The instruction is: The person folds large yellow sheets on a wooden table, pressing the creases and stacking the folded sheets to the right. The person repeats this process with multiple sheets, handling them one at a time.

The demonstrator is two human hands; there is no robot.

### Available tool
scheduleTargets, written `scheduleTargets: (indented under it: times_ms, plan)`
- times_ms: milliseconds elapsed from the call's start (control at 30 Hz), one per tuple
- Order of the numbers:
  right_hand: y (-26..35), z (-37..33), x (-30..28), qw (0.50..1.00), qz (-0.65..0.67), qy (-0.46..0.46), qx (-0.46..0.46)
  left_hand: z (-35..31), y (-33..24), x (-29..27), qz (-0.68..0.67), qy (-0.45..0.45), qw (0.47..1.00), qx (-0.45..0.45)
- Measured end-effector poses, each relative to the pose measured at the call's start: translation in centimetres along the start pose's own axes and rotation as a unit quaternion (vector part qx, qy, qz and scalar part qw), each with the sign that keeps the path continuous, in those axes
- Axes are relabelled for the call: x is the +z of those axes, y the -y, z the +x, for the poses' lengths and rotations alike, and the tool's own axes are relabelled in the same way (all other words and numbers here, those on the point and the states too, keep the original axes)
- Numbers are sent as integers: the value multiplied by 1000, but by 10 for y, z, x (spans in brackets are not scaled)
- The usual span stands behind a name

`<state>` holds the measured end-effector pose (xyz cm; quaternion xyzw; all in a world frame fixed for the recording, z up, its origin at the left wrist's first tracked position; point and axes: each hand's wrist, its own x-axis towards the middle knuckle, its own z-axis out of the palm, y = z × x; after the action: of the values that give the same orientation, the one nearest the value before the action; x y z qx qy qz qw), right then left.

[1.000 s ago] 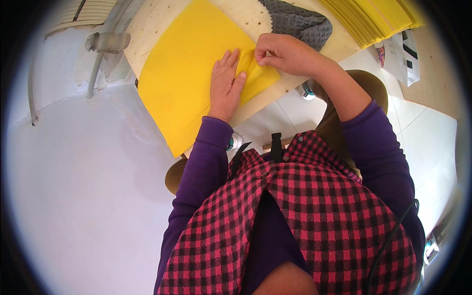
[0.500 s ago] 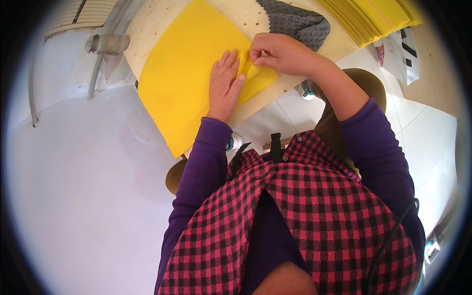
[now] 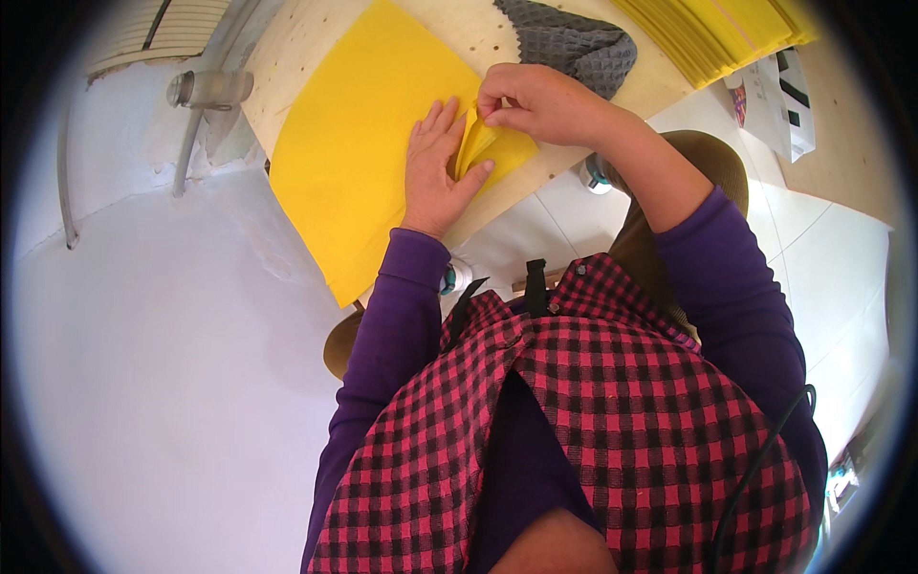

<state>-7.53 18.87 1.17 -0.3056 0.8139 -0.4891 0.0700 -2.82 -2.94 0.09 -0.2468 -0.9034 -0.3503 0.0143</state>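
Head view: thin yellow sheet (image 3: 349,158), long axis approx. fore-aft, near corner pointing wearer's way. L hand (image 3: 435,187) flat atop, thumb spread. R hand (image 3: 540,103) pinches its raised fold (image 3: 469,136).

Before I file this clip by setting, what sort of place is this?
Probably a small workshop or home workroom: a plain wooden table, a yellow sheet spread on it, and a thick stack of yellow material nearby.
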Motion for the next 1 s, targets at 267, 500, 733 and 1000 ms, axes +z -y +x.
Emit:
scheduleTargets:
  times_ms: [267, 500, 733, 1000]
  plan:
    - [2, -1, -1, 1000, 8, -2, -4, 0, 2, 2, -4, -2, 1000, -7]
    - [2, 0, -4, 999, 38, -27, -4, -2, 4, 3, 9, -1, 1000, -5]
    - [-6, -8, -16, 998, -14, 46, 44, -3, 5, 3, -7, -11, 1000, -11]
    - [-6, -8, -10, 988, -40, 120, 90, -2, 5, 3, -14, -11, 1000, -11]
